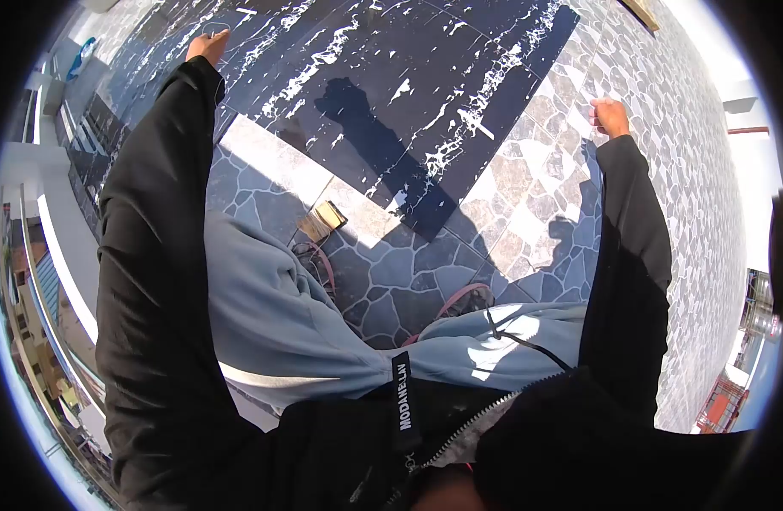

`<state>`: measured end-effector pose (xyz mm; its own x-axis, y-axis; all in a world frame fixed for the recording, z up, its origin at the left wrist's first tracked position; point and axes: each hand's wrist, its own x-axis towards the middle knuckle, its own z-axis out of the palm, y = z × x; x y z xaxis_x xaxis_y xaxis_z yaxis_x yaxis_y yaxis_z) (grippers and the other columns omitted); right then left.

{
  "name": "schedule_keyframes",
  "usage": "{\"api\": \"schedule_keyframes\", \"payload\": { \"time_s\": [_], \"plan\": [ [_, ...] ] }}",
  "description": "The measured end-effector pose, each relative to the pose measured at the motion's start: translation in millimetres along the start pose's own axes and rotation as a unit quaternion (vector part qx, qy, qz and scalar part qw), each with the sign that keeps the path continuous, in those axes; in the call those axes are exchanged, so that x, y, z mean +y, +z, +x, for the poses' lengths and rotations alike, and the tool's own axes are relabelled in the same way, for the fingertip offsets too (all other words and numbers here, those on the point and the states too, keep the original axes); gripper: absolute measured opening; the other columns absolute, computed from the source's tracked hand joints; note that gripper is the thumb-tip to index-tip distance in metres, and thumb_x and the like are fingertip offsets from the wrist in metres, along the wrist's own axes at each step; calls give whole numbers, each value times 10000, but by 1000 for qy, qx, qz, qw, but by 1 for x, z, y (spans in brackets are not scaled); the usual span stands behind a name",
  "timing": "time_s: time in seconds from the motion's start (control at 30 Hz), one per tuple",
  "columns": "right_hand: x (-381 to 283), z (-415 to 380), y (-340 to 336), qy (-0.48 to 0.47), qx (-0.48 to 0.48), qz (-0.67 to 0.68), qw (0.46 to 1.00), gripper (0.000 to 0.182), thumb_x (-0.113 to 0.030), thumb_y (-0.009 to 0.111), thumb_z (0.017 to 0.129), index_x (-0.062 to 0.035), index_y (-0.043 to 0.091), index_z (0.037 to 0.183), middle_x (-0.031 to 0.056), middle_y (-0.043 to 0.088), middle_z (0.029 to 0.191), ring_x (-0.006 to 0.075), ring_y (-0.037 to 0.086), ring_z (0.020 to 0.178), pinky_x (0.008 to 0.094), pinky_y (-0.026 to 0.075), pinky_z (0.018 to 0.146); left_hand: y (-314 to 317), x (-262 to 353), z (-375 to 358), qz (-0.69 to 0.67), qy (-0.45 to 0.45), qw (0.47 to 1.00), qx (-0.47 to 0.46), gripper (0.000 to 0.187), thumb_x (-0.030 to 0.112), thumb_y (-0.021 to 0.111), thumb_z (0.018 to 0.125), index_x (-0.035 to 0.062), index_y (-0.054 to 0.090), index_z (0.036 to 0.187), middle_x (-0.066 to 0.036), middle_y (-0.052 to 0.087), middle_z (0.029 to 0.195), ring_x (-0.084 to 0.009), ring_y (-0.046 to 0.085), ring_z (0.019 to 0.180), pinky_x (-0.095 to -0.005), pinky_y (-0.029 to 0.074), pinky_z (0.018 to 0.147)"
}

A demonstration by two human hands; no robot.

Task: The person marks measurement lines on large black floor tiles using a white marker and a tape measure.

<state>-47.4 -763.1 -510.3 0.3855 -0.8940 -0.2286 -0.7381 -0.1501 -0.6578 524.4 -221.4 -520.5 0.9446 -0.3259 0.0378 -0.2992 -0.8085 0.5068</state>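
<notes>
My left hand [208,48] is stretched out at the upper left, over the edge of a black floor panel with white marble streaks [281,119]. Its fingers look pressed together, and anything between them is too small to make out. Off to the right, my right hand [610,117] is held above the stone-patterned floor [528,170], to the right of the black panel. The fingers there are curled in, and what they may hold is hidden. Two short white strips, one of them a white strip [481,128], show on the black panel.
A small block with a yellowish face [327,217] lies by my foot at the panel's near edge. My shoes [468,300] stand on patterned tile. A low white wall [63,264] runs along the left. A wooden piece [640,13] lies at the top right.
</notes>
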Motion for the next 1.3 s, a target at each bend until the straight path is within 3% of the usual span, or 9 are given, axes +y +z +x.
{"api": "schedule_keyframes", "payload": {
  "time_s": [0.47, 0.63, 0.7, 0.77, 0.97, 1.0, 1.03, 1.1, 1.3],
  "plan": [
    [-10, 9, 6, -127, -13, 27, 991, 236, -181, 463, 776, -24, 595, 659, 71, 497, 471, 171, 466, 360, 310, 330, 332, 26, 140, -66, -78, 24, 996, -40, 372, 302, 568, 783, -2, 618, 992, -196, 619, 1015, -312, 591, 983, -375, 464, 835],
    [16, 26, -3, 43, -59, 50, 996, 258, -286, 420, 842, -146, 469, 1053, 61, 561, 779, 184, 533, 533, 343, 382, 451, 56, 227, -116, -179, 43, 979, -82, 372, 282, 577, 782, 43, 585, 1066, -167, 585, 1110, -305, 551, 1060, -385, 438, 906],
    [-70, -75, 7, 147, -20, 41, 988, 274, -315, 417, 850, -147, 463, 1062, 61, 571, 800, 181, 539, 562, 334, 388, 465, 56, 256, -140, -193, 51, 973, -117, 338, 234, 603, 761, 39, 609, 1037, -157, 587, 1109, -296, 566, 1037, -372, 463, 875],
    [45, 23, -8, 40, -71, 55, 995, 281, -332, 408, 856, -148, 463, 1062, 64, 583, 829, 176, 544, 589, 332, 396, 483, 78, 277, -152, -192, 47, 968, -157, 321, 220, 612, 746, 36, 630, 1009, -152, 597, 1093, -294, 578, 1019, -366, 474, 858],
    [42, -19, -17, -82, -36, 54, 995, 287, -359, 449, 878, -90, 496, 787, 53, 499, 569, 147, 460, 405, 294, 339, 351, 104, 324, -175, -177, 116, 948, -238, 278, 255, 507, 797, 221, 657, 1030, -52, 558, 1219, -222, 438, 1221, -427, 362, 954],
    [41, -24, -17, -99, -20, 56, 993, 319, -363, 456, 881, -80, 501, 742, 52, 485, 525, 142, 446, 374, 288, 329, 329, 74, 316, -185, -171, 139, 936, -273, 322, 269, 495, 812, 180, 628, 1092, -143, 446, 1319, -282, 473, 1181, -412, 386, 953],
    [41, -29, -18, -114, 4, 58, 992, 355, -368, 463, 885, -70, 507, 696, 50, 470, 482, 137, 432, 344, 282, 320, 307, 44, 304, -201, -156, 127, 951, -235, 315, 213, 621, 730, 41, 641, 992, -154, 607, 1072, -295, 590, 998, -367, 483, 840],
    [51, -25, -24, -116, 50, 48, 991, 411, -382, 497, 887, -55, 514, 639, 47, 447, 432, 142, 435, 322, 288, 346, 299, 96, 303, -170, -140, 120, 965, -186, 326, 240, 619, 738, 60, 640, 1009, -148, 612, 1068, -286, 593, 995, -368, 483, 835],
    [27, -28, -33, -1, 50, 12, 999, 354, -187, 379, 884, -15, 456, 1183, 177, 641, 725, 168, 531, 423, 299, 467, 399, 104, 221, -80, -142, 137, 968, -158, 402, 375, 600, 784, -21, 605, 857, -125, 619, 731, -196, 604, 671, -320, 457, 631]
  ]
}}
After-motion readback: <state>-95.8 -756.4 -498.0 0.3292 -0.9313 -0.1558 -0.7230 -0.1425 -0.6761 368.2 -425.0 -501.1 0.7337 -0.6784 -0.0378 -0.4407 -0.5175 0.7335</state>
